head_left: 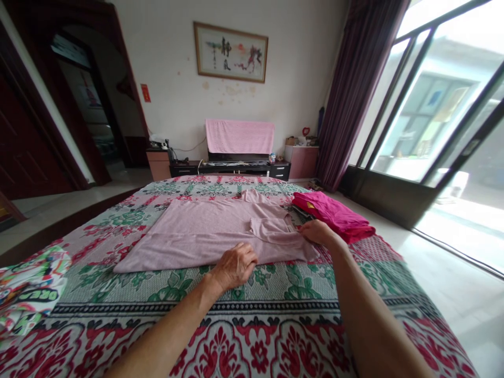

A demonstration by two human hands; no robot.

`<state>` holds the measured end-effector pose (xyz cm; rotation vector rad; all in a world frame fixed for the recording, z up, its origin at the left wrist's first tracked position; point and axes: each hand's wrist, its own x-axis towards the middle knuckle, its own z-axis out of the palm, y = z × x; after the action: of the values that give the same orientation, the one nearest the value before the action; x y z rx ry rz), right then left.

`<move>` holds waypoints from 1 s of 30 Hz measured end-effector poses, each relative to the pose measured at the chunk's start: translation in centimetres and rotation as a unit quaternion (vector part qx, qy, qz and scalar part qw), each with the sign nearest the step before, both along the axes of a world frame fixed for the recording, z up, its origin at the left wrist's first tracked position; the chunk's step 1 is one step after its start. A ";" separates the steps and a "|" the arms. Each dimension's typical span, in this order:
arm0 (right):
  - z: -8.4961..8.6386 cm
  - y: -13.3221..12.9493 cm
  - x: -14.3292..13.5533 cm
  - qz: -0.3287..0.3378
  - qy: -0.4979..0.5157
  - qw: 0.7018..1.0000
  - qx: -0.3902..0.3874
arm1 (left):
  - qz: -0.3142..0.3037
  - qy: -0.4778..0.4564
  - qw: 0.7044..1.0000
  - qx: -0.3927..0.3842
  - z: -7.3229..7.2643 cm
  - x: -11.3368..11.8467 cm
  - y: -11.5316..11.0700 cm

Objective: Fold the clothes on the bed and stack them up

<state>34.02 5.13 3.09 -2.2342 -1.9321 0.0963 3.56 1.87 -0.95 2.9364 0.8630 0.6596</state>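
Observation:
A pale pink T-shirt (205,216) lies spread on the patterned bedcover (307,310), its collar end toward the right. Its near side is folded over in a long strip along the front. My left hand (238,265) is closed at the middle of the near edge, fingers curled on the cloth. Near the right end, my right hand (317,231) pinches the fabric by the shoulder, with the fingertips partly hidden. Some creases show around the collar and the sleeve.
Bright pink folded clothes (334,212) are stacked just beyond my right hand. A colourful printed cloth (33,291) lies at the left edge. Past the bed stands a low cabinet (236,168) with a pink cloth (240,136) above it. Glass doors (417,115) are on the right.

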 end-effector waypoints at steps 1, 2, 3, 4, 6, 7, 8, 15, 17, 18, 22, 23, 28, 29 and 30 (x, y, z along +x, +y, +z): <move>0.1 0.1 -0.5 -0.003 -0.001 1.000 0.002 | 0.000 -0.004 1.000 -0.008 0.1 0.0 0.0; 0.2 0.3 -1.0 -0.009 0.001 1.000 0.003 | 0.001 -0.010 1.000 -0.018 0.2 -0.1 0.1; 0.3 0.4 -1.6 -0.016 0.004 1.000 0.003 | 0.003 -0.018 1.000 -0.025 0.3 -0.3 0.2; 0.3 0.6 -2.3 -0.025 0.007 1.000 0.004 | 0.010 -0.028 0.999 -0.028 0.5 -0.6 0.4; 0.3 1.1 -3.6 -0.038 0.016 0.999 0.003 | 0.051 -0.049 0.997 -0.020 0.9 -1.5 1.0; 0.3 1.3 -4.1 -0.041 0.019 0.999 0.003 | 0.083 -0.055 0.995 -0.010 1.0 -2.0 1.4; 0.3 1.7 -4.6 -0.046 0.019 0.999 0.002 | 0.118 -0.054 0.992 0.000 1.1 -2.6 1.7; 0.4 4.3 -6.1 -0.046 0.000 0.998 0.034 | 0.288 0.035 0.956 -0.047 -0.3 -4.4 2.2; 0.2 4.7 -6.4 -0.019 -0.003 0.994 0.105 | 0.305 0.052 0.949 -0.069 -0.4 -4.2 1.9; 0.1 4.9 -6.4 -0.011 -0.003 0.992 0.126 | 0.308 0.059 0.947 -0.078 -0.4 -4.1 1.8; -0.9 5.6 -5.7 0.018 0.016 0.993 0.117 | 0.306 0.079 0.942 -0.110 0.1 -4.0 1.6; -1.1 5.8 -5.3 0.026 0.029 0.992 0.117 | 0.304 0.083 0.942 -0.117 0.3 -4.0 1.6; -1.0 6.1 -3.2 -0.036 0.105 0.988 0.103 | 0.304 0.093 0.939 -0.135 0.7 -3.9 1.5; -0.7 6.0 -3.0 -0.057 0.114 0.987 0.101 | 0.305 0.093 0.938 -0.136 0.7 -3.9 1.5; -0.3 5.8 -2.9 -0.073 0.112 0.985 0.108 | 0.307 0.094 0.937 -0.136 0.7 -3.9 1.5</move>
<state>31.08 10.96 2.75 -2.1126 -1.5793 0.1079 -0.33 3.41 -0.29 2.4884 1.7607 0.2247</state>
